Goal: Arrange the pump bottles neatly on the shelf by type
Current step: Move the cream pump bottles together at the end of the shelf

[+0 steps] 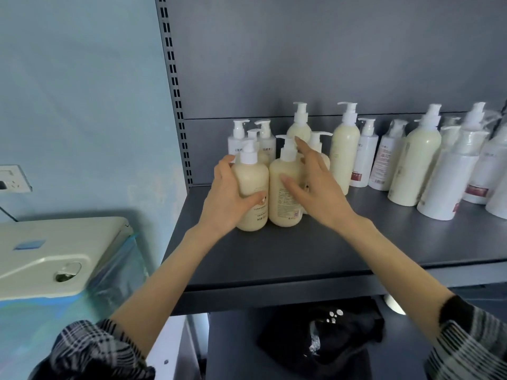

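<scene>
- Head view, looking down on a grey shelf crowded with pump bottles.
- At the front left of the shelf, two squat bottles upright and touching side by side: left cream bottle and right cream bottle.
- Left hand wrapped round the left cream bottle, fingers curled behind its left side, thumb pressed across the label in front.
- Right hand laid against the right cream bottle, fingers straight and fanned along its right side, thumb flat on its front, no curl round it.
- Just behind the pair, two white bottles close to the back panel, with a tall cream bottle beside them.
- Further right, a mixed row of tall cream and white bottles, types jumbled together, running off the right edge.
- Under the shelf, a black bag.
- Off to the left, a white appliance below a wall socket.
- Plaid sleeves at both elbows, forearms bare.
</scene>
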